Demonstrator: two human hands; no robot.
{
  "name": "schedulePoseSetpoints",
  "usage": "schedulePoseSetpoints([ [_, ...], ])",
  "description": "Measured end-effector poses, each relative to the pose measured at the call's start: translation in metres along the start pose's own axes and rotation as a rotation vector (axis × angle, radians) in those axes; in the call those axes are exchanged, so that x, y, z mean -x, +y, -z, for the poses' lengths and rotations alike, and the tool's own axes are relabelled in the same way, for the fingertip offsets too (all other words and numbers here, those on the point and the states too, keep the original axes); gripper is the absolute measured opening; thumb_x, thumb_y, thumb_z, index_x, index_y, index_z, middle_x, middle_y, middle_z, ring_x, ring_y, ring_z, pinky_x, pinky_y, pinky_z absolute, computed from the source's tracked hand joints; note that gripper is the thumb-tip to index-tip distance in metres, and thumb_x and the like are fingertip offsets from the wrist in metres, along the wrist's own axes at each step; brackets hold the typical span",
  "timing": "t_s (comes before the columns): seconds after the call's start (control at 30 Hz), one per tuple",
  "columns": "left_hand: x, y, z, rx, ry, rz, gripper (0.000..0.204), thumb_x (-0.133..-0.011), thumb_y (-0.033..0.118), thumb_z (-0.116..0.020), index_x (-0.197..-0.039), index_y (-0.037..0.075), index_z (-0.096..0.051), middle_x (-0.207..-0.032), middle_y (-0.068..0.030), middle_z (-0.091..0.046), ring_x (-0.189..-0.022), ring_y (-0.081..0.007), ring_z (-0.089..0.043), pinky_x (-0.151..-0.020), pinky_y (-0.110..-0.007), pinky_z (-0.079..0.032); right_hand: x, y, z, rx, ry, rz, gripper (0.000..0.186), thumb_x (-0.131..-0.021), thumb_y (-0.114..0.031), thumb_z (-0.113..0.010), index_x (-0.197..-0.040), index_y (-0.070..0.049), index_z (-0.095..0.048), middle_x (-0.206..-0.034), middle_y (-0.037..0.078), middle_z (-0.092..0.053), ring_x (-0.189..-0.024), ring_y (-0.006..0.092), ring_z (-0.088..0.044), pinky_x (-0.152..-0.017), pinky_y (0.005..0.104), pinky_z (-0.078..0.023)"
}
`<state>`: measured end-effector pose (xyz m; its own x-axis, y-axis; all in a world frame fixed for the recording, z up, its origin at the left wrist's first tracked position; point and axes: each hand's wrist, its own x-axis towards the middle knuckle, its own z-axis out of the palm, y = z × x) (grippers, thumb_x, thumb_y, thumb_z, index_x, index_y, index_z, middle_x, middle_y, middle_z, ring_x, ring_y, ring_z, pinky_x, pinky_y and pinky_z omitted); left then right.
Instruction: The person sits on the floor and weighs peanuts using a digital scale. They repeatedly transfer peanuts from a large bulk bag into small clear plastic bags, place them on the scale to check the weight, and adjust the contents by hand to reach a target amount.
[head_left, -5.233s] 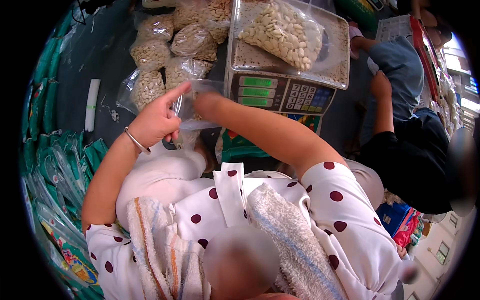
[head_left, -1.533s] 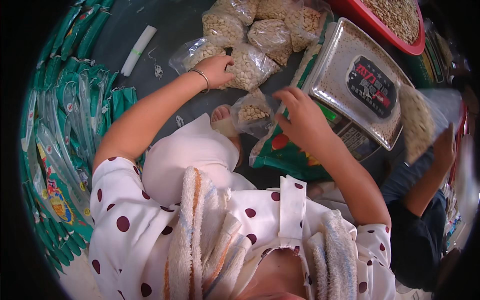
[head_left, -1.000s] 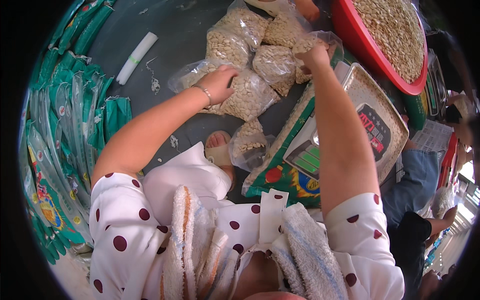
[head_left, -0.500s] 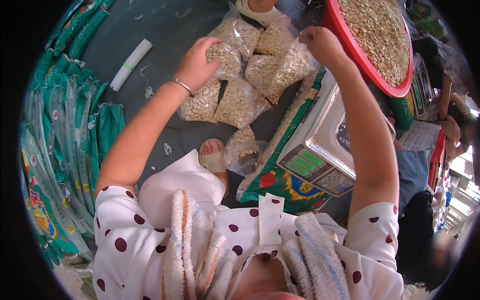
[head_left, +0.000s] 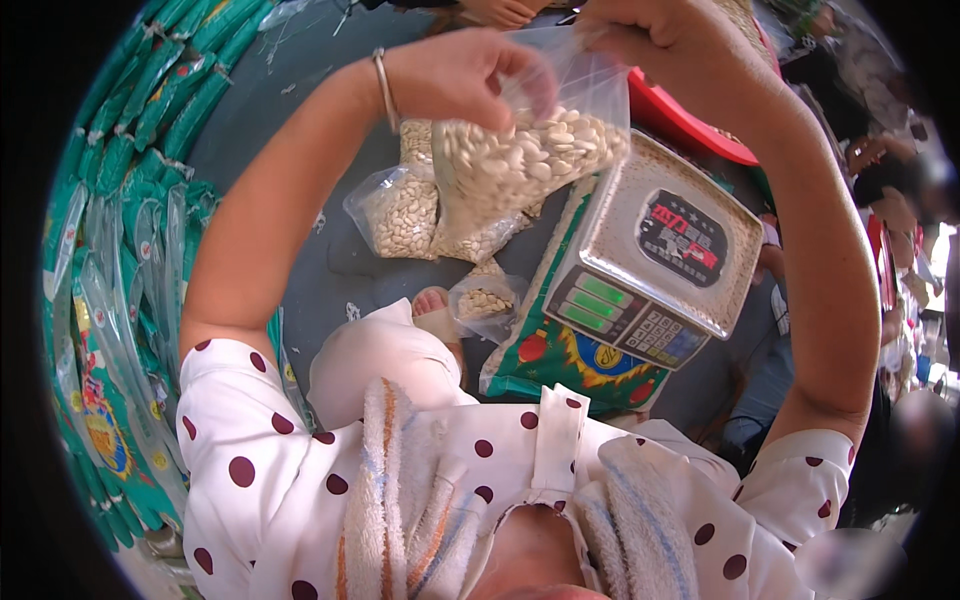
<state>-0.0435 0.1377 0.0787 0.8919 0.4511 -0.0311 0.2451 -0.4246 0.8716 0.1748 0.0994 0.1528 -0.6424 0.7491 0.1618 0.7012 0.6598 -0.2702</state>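
Observation:
My right hand (head_left: 665,40) is closed on the gathered top of a clear plastic bag of pale flat seeds (head_left: 535,160). The bag hangs tilted in front of me, left of the digital scale (head_left: 640,190). At the bag's upper left is my left hand (head_left: 460,80), its fingers bent and smeared by motion. Whether those fingers grip the plastic cannot be made out. Below and behind the held bag lie other filled seed bags (head_left: 397,218), partly covered by it. A smaller bag (head_left: 487,302) with some seeds rests nearer to me.
The scale stands on a green printed sack (head_left: 575,365). Behind it, partly hidden by my right arm, is a red basin (head_left: 690,118). Green packaging sacks (head_left: 110,330) are stacked along the left. Another person's hand (head_left: 500,12) shows at the top edge. My sandalled foot (head_left: 436,308) is below the bags.
The right hand has lifted a seed bag off the group and brought it nearer and higher. My left hand has come across to the right, beside that bag. The view has shifted slightly.

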Motion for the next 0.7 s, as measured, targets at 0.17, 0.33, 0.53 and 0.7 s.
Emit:
schedulePoseSetpoints([
  [0.17,-0.012,-0.017,-0.033,-0.099,-0.186,0.099,0.01,-0.078,0.009,-0.066,-0.077,0.007,-0.056,-0.067,0.0067,-0.049,-0.059,0.0003,-0.042,-0.051,-0.018,-0.034,0.061,0.023,0.017,0.1,0.027,-0.009,0.019,-0.079,-0.009,-0.059,-0.096,-0.003,-0.063,-0.088,0.017,-0.063,-0.086,0.0326,-0.061,-0.073,0.0397,-0.047],
  [0.33,-0.053,0.012,-0.074,-0.477,0.162,-0.105,0.012,-0.081,0.012,-0.065,-0.08,0.007,-0.053,-0.072,-0.0047,-0.055,-0.065,-0.0157,-0.055,-0.056,-0.028,-0.043,0.17,0.062,0.012,0.26,0.231,-0.079,0.01,-0.08,-0.007,-0.06,-0.089,-0.004,-0.061,-0.084,0.011,-0.057,-0.078,0.0286,-0.058,-0.069,0.0368,-0.047],
  [0.53,-0.098,0.007,-0.166,-0.772,0.123,-0.384,0.009,-0.08,0.012,-0.06,-0.083,0.009,-0.052,-0.079,-0.0085,-0.054,-0.075,-0.0274,-0.059,-0.065,-0.038,-0.049,0.295,0.061,-0.051,0.139,0.21,-0.463,0.009,-0.078,-0.006,-0.061,-0.086,-0.006,-0.062,-0.087,0.01,-0.057,-0.082,0.0302,-0.059,-0.07,0.0376,-0.048],
  [0.7,-0.099,0.012,-0.182,-0.818,0.037,-0.278,0.013,-0.078,0.011,-0.061,-0.088,0.01,-0.053,-0.084,-0.0072,-0.055,-0.073,-0.0275,-0.061,-0.061,-0.038,-0.05,0.286,0.038,-0.04,0.101,0.133,-0.568,0.025,-0.076,-0.003,-0.055,-0.1,-0.008,-0.062,-0.101,0.008,-0.059,-0.085,0.0298,-0.06,-0.071,0.0398,-0.048],
])
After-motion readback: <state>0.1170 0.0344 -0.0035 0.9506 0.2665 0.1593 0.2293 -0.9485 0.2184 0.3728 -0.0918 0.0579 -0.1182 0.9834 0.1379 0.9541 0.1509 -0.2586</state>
